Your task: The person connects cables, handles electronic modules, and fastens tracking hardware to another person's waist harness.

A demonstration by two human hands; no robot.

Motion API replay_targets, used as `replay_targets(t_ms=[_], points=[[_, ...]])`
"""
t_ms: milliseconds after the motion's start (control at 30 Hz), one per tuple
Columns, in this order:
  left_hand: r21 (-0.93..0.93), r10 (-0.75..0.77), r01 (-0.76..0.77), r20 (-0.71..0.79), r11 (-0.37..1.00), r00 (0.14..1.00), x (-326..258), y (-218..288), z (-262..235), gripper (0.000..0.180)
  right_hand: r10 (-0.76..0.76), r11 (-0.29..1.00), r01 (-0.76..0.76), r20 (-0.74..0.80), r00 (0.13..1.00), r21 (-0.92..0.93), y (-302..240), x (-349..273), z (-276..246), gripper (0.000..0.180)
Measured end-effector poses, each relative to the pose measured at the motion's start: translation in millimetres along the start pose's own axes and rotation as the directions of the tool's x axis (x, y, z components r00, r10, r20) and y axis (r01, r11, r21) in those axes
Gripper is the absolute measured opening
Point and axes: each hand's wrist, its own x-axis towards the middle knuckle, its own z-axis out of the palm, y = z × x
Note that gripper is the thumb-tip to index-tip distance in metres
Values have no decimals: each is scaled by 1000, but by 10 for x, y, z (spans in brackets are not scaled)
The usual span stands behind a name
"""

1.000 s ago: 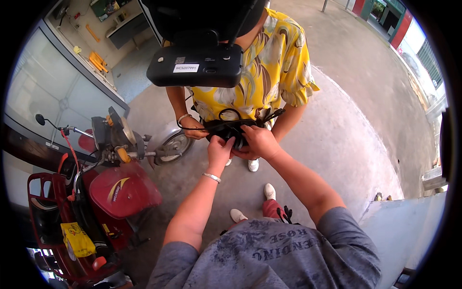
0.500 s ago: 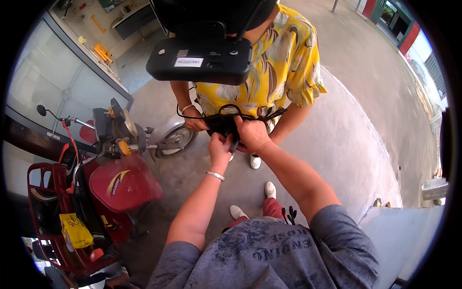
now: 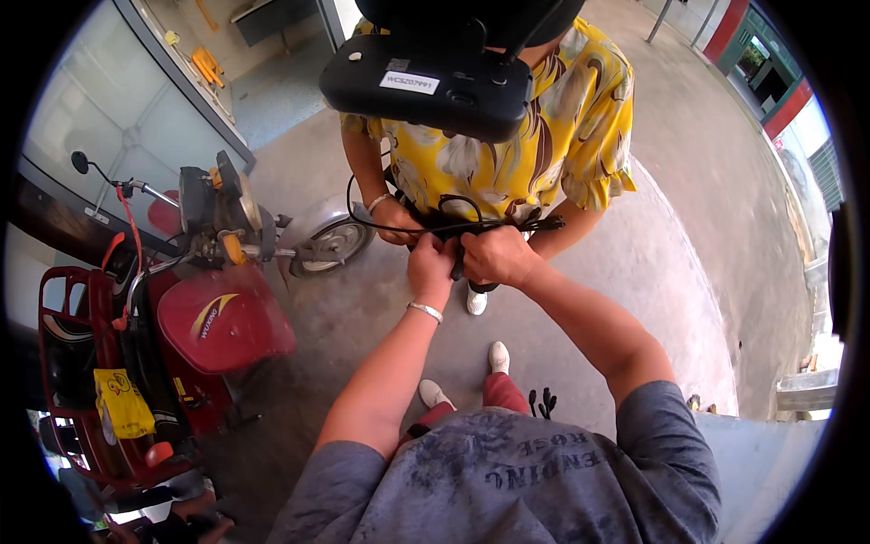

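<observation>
The thin black cord [image 3: 453, 228] runs crosswise just above both fists, left hand [image 3: 431, 265] and right hand [image 3: 494, 257] clenched on it (knuckles touching).

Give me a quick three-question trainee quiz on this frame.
1. True or false: both hands, left hand and right hand, grip the black cable.
2. What stands to the person's left? A) red scooter B) blue bicycle C) green cart
3. Fill in: the other person facing the camera wears a ____ flowered shirt.

Key: 1 true; 2 A; 3 yellow.
</observation>
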Motion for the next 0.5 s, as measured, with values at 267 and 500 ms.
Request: replay_targets(t_ms=[267, 500], points=[[-560, -289, 375, 240, 738, 927, -54, -233, -39, 40, 206, 974, -206, 7, 978, 89, -30, -117, 83, 21], [-590, -223, 486, 464, 645, 858, -242, -160, -294, 17, 51, 987, -14, -228, 972, 163, -451, -729, -63, 24]])
